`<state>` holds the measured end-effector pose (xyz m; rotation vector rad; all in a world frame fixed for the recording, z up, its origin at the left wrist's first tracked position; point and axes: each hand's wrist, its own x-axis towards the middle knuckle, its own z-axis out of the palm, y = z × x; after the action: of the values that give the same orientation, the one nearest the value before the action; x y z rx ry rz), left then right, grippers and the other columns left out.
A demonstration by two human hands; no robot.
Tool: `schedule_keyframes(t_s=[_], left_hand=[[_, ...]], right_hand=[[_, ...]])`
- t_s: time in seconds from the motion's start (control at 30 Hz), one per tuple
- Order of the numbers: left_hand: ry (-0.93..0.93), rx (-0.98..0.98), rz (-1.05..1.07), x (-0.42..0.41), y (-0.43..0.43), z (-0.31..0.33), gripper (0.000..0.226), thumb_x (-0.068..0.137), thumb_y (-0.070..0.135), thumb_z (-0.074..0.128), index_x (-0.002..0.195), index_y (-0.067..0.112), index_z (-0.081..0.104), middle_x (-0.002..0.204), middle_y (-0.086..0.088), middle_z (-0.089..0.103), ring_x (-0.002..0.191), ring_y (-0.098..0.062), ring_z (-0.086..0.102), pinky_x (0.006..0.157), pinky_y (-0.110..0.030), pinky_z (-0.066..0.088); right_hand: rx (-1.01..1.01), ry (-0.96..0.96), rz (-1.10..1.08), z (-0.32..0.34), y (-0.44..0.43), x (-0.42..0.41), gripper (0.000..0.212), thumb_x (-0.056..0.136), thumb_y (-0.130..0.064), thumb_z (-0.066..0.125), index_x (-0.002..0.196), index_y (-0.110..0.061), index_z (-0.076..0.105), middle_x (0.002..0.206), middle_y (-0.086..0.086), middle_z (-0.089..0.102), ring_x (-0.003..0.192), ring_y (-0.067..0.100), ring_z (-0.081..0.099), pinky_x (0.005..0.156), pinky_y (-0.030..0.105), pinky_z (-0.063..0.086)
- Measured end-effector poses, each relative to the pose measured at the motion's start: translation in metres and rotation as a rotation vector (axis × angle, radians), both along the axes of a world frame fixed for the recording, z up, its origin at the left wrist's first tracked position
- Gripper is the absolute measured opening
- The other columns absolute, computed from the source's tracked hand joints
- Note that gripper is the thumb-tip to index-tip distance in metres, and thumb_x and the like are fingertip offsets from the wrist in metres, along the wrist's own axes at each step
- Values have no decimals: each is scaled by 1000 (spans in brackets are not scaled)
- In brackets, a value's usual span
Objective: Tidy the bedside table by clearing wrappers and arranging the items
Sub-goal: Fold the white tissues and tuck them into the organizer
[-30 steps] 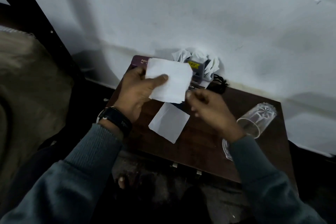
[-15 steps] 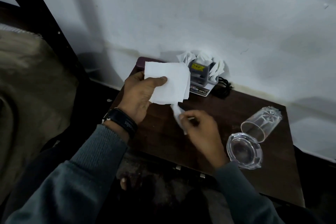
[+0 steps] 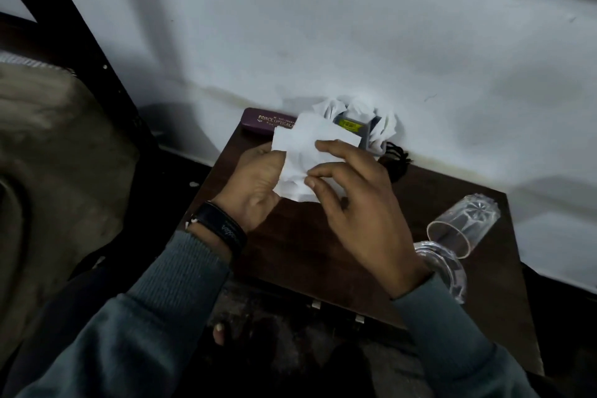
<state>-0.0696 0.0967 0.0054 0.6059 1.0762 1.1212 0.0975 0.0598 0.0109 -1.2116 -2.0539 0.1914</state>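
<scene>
At the far left lies a dim brownish bed cover (image 3: 48, 145), its surface too dark to make out, with a black frame post (image 3: 87, 52) slanting beside it. The dark wooden table (image 3: 290, 249) stands against the white wall (image 3: 323, 26). At its back left corner sits a maroon glasses case (image 3: 261, 123), its right end hidden behind the white paper (image 3: 307, 155).

The left hand (image 3: 255, 184), with a black wristband (image 3: 223, 231) above a grey sleeve (image 3: 155, 300), holds the paper's left edge; its fingers are curled behind the sheet and mostly hidden. The paper is held above the middle of the table, crumpled between both hands. The right hand (image 3: 361, 207) lies over the paper's right side, thumb and forefinger pinched narrowly on it.

Behind the paper, against the wall, more crumpled white paper (image 3: 384, 126) surrounds a small grey box with a yellow label (image 3: 350, 124), only partly seen. Just right of that is a black tangle (image 3: 395, 161), too dark to identify.

On the table's right side a clear drinking glass (image 3: 465, 223) lies tipped over, its mouth touching a clear glass dish (image 3: 449, 275), which the right wrist partly covers.
</scene>
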Motion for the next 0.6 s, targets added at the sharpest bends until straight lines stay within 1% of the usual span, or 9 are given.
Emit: schedule_keyframes(t_s=[0.13, 0.2, 0.27, 0.33, 0.4, 0.43, 0.5, 0.53, 0.6], left_hand=[[-218, -42, -51, 2, -1, 9, 29, 104, 15, 54, 120, -3, 71, 111, -20, 74, 92, -30, 71, 69, -36, 57], [-302, -32, -79, 1, 2, 11, 41, 109, 29, 46, 104, 7, 80, 101, -13, 77, 83, -24, 73, 62, -31, 58], [-296, -5, -113, 0, 2, 12, 49, 109, 33, 45, 88, 13, 84, 91, -8, 79, 75, -19, 75, 57, -27, 58], [-214, -39, -102, 3, 2, 13, 34, 105, 28, 57, 107, 3, 80, 106, -17, 78, 80, -22, 75, 60, -28, 58], [-122, -54, -64, 4, 2, 10, 33, 101, 15, 64, 125, -7, 68, 122, -26, 72, 85, -25, 73, 62, -29, 59], [-97, -48, -49, 5, 1, 8, 32, 100, 9, 64, 127, -9, 66, 122, -26, 71, 86, -25, 72, 62, -30, 60], [-67, -36, -25, 6, 0, 7, 28, 99, 2, 63, 125, -9, 66, 121, -26, 71, 91, -28, 72, 69, -33, 63], [-57, -32, -11, 6, 0, 7, 28, 99, 1, 62, 126, -9, 66, 124, -26, 70, 96, -30, 72, 75, -35, 62], [-54, -25, -4, 5, 0, 9, 30, 99, 1, 62, 128, -7, 65, 128, -24, 71, 103, -31, 72, 79, -37, 63]], right_hand=[[-69, -70, -2, 1, 6, -1, 11, 98, -23, 70, 102, -16, 76, 135, 0, 64, 129, 20, 59, 104, 47, 45], [-82, -101, 5, 2, 8, 0, 11, 98, -24, 69, 102, -18, 76, 136, -1, 63, 131, 19, 57, 106, 46, 43], [-94, -130, 24, 3, 9, 2, 10, 98, -25, 69, 102, -19, 76, 137, -3, 63, 132, 19, 56, 107, 45, 41], [-97, -155, 49, 4, 11, 3, 9, 98, -24, 69, 102, -20, 76, 136, -4, 63, 131, 19, 56, 107, 45, 41], [-83, -164, 72, 3, 13, 5, 8, 96, -24, 71, 102, -20, 76, 135, -2, 63, 131, 20, 56, 107, 47, 41], [-77, -147, 77, 1, 13, 7, 10, 96, -25, 72, 103, -20, 77, 136, -2, 62, 133, 19, 55, 109, 48, 40], [-112, 7, 40, -3, 12, 9, 23, 94, -32, 74, 113, -20, 75, 143, -3, 58, 139, 15, 50, 115, 42, 39], [-145, 152, -19, -3, 10, 9, 32, 93, -37, 73, 122, -21, 71, 145, -6, 56, 141, 11, 48, 116, 34, 39], [-287, 499, -183, -3, 9, 10, 43, 93, -43, 72, 132, -30, 62, 140, -19, 59, 135, -1, 52, 110, 19, 43]])
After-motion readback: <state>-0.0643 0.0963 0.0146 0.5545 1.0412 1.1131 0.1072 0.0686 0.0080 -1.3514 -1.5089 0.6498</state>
